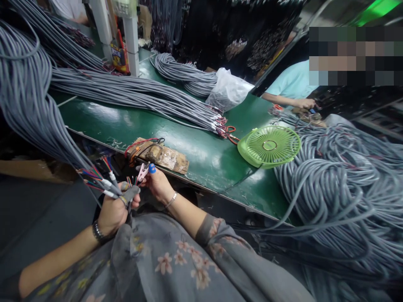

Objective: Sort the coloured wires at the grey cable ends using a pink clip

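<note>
My left hand (115,209) is closed around the ends of a few grey cables (110,186) with coloured inner wires fanned out at their tips. A grey finger cover sits on one finger. My right hand (157,182) pinches a small red crocodile clip (142,171) up against those coloured wires; a blue cap covers one fingertip. Both hands hover just below the near edge of the green table (201,155), in front of a taped brown block with red and black leads (159,153).
Thick bundles of grey cable (132,94) lie across the table and hang at the left; a large coil (340,188) heaps at the right. A green fan (269,146) and a plastic bag (228,90) sit on the table. Another person's arm (291,100) works at the far right.
</note>
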The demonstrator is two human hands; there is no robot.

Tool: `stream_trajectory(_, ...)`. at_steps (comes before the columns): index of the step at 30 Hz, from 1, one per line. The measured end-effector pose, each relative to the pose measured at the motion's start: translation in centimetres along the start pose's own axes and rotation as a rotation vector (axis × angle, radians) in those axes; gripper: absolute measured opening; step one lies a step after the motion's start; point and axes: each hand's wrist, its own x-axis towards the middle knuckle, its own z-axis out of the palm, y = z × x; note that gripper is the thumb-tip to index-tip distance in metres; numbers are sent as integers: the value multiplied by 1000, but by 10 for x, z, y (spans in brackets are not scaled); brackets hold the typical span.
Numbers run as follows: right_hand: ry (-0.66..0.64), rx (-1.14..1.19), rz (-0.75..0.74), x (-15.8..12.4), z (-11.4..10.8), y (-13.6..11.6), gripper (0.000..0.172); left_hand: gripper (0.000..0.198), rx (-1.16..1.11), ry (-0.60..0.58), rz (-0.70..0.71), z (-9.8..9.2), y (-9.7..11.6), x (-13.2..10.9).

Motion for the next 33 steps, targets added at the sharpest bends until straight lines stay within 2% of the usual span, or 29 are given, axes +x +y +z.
stream_trajectory(3,-27,151,91,1,5,-3,59,33,15,5,6,0,-1,1)
stream_trajectory(6,15,234,86,1,9,-3,55,32,41,-6,9,0,-1,1)
stream_trajectory(13,68,278,68,0,15,-3,46,34,60,-7,-14,0,-2,2)
stream_trajectory(18,5,312,172,-3,12,-3,51,35,36,12,38,-2,-4,0)
stream_trajectory(22,-151,248,256,-7,-3,-2,55,37,46,5,42,-7,-4,-3)
stream_trajectory(26,-307,117,270,-15,-16,1,49,39,79,-47,21,-14,-6,-3)
stream_trajectory(33,-260,-78,98,-25,-14,4,49,35,276,-177,68,-24,-14,5)
